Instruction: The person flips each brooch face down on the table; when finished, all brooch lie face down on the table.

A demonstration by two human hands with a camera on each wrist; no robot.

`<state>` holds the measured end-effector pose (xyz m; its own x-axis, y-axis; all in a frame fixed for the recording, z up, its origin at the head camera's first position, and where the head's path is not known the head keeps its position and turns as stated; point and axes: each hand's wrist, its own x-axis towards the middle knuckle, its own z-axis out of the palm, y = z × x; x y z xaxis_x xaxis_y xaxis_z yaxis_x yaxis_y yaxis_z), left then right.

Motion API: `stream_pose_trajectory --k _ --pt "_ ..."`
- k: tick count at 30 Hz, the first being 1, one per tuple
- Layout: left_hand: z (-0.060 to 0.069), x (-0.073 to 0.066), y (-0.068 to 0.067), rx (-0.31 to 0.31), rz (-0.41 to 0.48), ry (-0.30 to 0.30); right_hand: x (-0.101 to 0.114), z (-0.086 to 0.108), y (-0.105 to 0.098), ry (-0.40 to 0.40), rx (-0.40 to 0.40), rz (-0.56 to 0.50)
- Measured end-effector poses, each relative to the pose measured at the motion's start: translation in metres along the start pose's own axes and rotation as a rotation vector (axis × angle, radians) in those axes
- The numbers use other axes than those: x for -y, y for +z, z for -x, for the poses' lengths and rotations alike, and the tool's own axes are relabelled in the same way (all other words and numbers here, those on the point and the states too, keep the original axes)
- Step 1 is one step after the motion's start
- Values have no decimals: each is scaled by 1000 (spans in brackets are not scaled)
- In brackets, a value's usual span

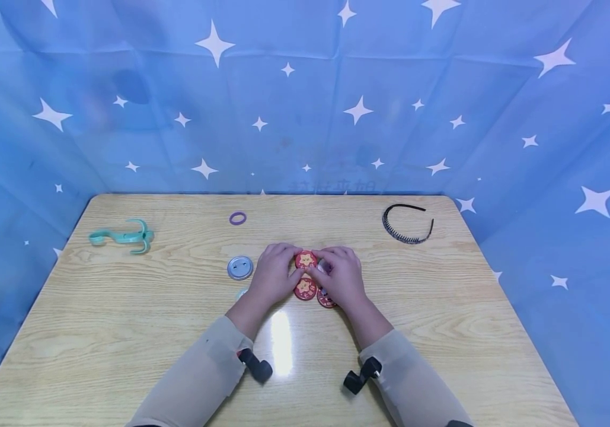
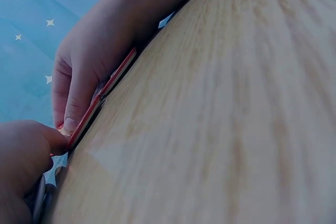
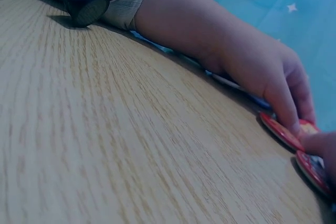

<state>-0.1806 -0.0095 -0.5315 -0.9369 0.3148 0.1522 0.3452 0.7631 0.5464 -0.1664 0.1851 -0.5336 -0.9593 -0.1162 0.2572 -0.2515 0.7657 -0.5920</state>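
Observation:
In the head view, my left hand [image 1: 277, 274] and right hand [image 1: 341, 277] meet over a red round badge [image 1: 306, 258] with a yellow star figure, pinching its two sides between thumb and fingers. Just below it lies a second red badge [image 1: 305, 289]. A dark red badge [image 1: 326, 298] is partly covered by my right hand, as is a silvery round piece. The left wrist view shows my left hand [image 2: 23, 156] and right hand [image 2: 100, 51] at the badge edge [image 2: 84, 121]. In the right wrist view, my left hand [image 3: 257, 66] and right hand [image 3: 323, 148] touch near the badges.
Left of my hands lie a silver round badge [image 1: 240, 268] and a pale piece partly hidden by my left wrist. Farther back are a purple ring [image 1: 238, 218], a teal clip-like object [image 1: 125, 236] and a black headband [image 1: 402, 238]. A blue star-patterned cloth [image 1: 305, 95] hangs behind the table.

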Motion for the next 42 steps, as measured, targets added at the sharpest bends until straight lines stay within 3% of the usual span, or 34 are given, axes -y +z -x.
stream_pose_trajectory --k 20,42 --pt "1 -1 0 -12 8 10 0 1 0 13 -17 -37" --pt "1 -3 -3 -7 -20 14 -2 -2 1 -32 -75 -102"
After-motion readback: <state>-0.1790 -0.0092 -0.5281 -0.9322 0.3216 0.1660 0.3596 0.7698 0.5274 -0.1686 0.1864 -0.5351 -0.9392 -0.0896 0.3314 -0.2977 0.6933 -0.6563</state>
